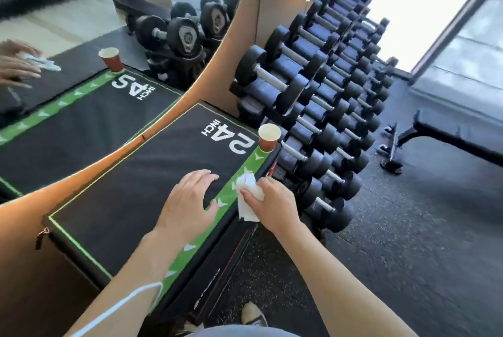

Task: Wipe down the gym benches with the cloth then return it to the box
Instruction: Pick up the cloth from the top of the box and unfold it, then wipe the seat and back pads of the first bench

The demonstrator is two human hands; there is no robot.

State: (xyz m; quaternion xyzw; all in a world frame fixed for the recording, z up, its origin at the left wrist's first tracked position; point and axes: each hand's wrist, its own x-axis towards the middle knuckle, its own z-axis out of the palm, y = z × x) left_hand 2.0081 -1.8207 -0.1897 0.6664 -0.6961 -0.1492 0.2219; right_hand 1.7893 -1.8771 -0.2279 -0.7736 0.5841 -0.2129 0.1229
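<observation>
Cloth [249, 195], white and crumpled, is lying on the green edge strip of the black padded box [141, 181] marked "24 INCH", and the right hand [272, 202] is gripping it, fingers curled down and clamped on the cloth. At 9 o'clock from the cloth the left hand [187, 204] is resting flat on the black top, fingers a little apart and holding nothing. Both forearms are reaching in from 6 o'clock. One paper cup [269, 137] is standing on the far corner of the box, at 12 o'clock from the cloth and well apart from it. At 2 o'clock a long rack of dumbbells [321, 108] is standing just beside the box. One black bench [457, 133] is standing on the floor at 3 o'clock. A mirror [81, 64] at 10 o'clock is showing the box, the cup and the hands again
</observation>
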